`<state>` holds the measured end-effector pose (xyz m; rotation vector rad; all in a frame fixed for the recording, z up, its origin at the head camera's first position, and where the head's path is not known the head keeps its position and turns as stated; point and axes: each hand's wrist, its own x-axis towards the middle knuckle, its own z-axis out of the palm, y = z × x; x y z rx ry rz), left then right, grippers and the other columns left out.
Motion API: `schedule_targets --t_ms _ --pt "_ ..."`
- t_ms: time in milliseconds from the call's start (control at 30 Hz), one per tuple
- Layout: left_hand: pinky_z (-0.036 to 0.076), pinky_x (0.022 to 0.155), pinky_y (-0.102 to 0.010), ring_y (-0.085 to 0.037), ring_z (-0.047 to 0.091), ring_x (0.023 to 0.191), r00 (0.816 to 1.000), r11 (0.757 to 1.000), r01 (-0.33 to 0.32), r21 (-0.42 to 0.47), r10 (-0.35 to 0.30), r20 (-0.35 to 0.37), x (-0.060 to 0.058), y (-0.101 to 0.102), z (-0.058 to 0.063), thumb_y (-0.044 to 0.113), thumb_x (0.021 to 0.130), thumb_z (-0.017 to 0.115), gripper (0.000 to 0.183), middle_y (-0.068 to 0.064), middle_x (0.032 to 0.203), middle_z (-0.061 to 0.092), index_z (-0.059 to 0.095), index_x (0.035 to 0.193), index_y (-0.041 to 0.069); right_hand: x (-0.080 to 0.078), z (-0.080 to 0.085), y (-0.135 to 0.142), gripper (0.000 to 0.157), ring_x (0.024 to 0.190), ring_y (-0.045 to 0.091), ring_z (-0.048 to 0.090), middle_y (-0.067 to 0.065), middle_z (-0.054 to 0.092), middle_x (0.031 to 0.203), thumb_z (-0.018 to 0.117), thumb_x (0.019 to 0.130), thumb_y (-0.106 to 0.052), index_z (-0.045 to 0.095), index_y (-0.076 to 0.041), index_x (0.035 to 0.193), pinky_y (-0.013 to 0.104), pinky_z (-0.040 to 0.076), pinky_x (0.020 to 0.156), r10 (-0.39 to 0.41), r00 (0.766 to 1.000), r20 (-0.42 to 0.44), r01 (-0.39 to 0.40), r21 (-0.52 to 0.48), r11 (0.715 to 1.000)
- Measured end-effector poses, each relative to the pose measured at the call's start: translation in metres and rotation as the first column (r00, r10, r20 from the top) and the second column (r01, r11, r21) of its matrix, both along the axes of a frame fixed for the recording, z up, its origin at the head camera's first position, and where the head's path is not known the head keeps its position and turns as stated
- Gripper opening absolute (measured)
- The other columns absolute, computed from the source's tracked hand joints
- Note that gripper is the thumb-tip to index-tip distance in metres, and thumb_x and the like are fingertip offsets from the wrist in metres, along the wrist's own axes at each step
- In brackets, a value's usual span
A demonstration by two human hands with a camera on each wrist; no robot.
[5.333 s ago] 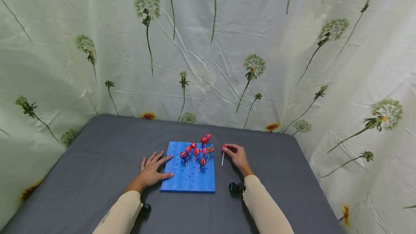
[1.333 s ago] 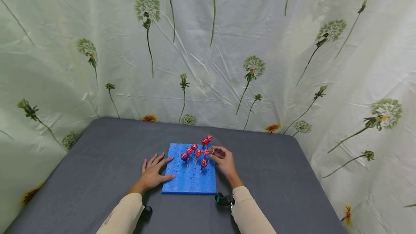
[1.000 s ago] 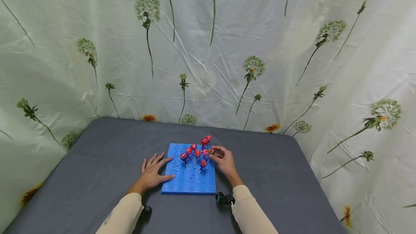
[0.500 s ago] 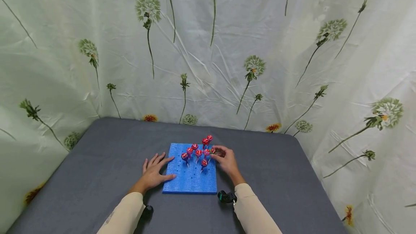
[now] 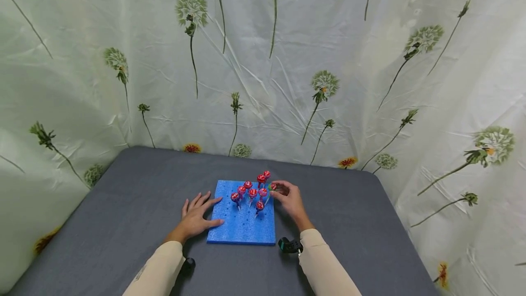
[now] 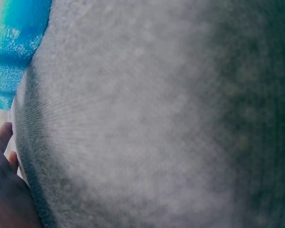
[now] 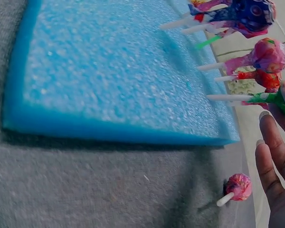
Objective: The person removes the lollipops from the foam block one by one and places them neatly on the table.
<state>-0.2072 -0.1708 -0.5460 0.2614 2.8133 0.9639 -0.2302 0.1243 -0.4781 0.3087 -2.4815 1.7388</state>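
A blue foam board (image 5: 234, 233) with small holes lies on the table, and several wrapped lollipops (image 5: 252, 192) stand in its upper part. My left hand (image 5: 195, 219) rests at the board's left edge, fingers spread, index finger and thumb on the foam. At the right edge my right hand (image 5: 290, 198) pinches a green-and-red lollipop (image 5: 273, 187) by its wrapped head. Its white stick points down toward the foam; in the right wrist view the green wrapper (image 7: 270, 98) sits between thumb and fingers. Below that hand a pink lollipop (image 7: 239, 186) lies on the table, hidden in the head view.
The grey table (image 5: 349, 241) extends on all sides of the board. A curtain (image 5: 263, 67) printed with dandelions hangs behind it. Dark wrist devices show at the right cuff (image 5: 289, 245) and left cuff (image 5: 188, 264).
Several seconds ago my right hand held a pink lollipop right of the board. It has since moved left, taken hold of the green-wrapped one and just now raised it slightly. The left hand stays put.
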Motion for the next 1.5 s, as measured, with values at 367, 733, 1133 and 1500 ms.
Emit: schedule_targets --t_ms 367,733,1133,1500 --pt "-0.009 0.108 -0.065 -0.047 0.009 0.142 1.000 1.000 -0.003 0.009 0.003 -0.013 0.002 0.002 0.003 0.053 0.077 0.074 0.080 -0.024 0.154 0.026 0.048 0.143 0.016 -0.008 -0.006 0.013 0.027 0.084 0.019 0.062 0.028 0.064 0.102 0.068 0.087 0.003 0.061 0.013 0.110 0.014 0.049 0.070 -0.046 0.999 0.029 0.047 -0.058 0.997" --pt "-0.010 0.108 -0.065 -0.047 0.008 0.142 1.000 1.000 -0.005 0.006 0.005 -0.015 0.002 0.000 -0.001 0.054 0.077 0.073 0.081 -0.024 0.154 0.026 0.047 0.144 0.016 -0.024 -0.032 0.027 0.026 0.077 0.011 0.060 0.015 0.068 0.096 0.074 0.084 -0.006 0.068 0.003 0.108 0.018 0.051 0.067 -0.084 0.996 0.013 0.084 -0.045 0.995" --pt "-0.009 0.108 -0.065 -0.045 0.008 0.143 1.000 1.000 -0.001 0.031 0.001 -0.013 0.002 0.004 -0.006 0.054 0.077 0.073 0.080 -0.022 0.155 0.026 0.048 0.143 0.018 -0.019 -0.027 0.046 0.028 0.078 0.008 0.060 0.017 0.068 0.098 0.074 0.083 -0.001 0.067 0.006 0.109 0.019 0.050 0.068 -0.116 0.993 0.031 0.118 -0.073 0.990" --pt "-0.009 0.109 -0.065 -0.045 0.009 0.143 1.000 0.999 -0.010 0.036 0.011 -0.028 0.002 -0.001 -0.002 0.053 0.077 0.074 0.079 -0.022 0.155 0.026 0.048 0.143 0.017 -0.031 -0.036 0.067 0.025 0.078 0.007 0.060 0.016 0.069 0.098 0.074 0.084 -0.006 0.069 0.005 0.106 0.021 0.048 0.066 -0.166 0.986 0.021 0.167 -0.008 0.986"
